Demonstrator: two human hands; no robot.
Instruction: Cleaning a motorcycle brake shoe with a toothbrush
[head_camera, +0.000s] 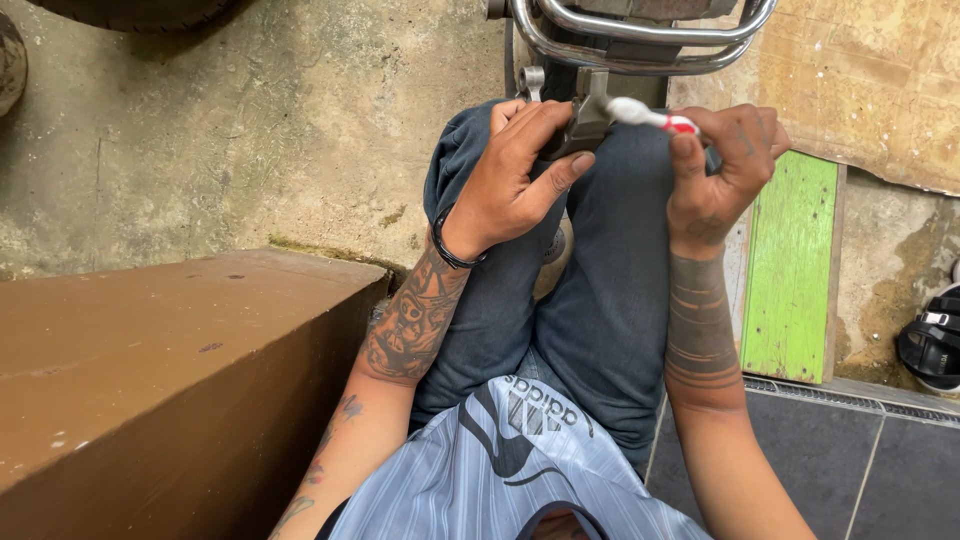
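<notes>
My left hand (515, 165) grips a grey metal bracket (588, 118) that hangs below a chrome tube frame (640, 38) at the top of the view. My right hand (725, 165) holds a small brush with a red and white handle (655, 117), its white head lying against the bracket. Both hands rest above my knees, which are in blue jeans (600, 300). A black band sits on my left wrist.
A brown ledge (170, 370) fills the lower left. A green board (795, 265) lies on the concrete floor at right, beside a black sandal (932, 340). Dark tiles and a drain grate (850, 400) are at lower right. A tyre edge shows at top left.
</notes>
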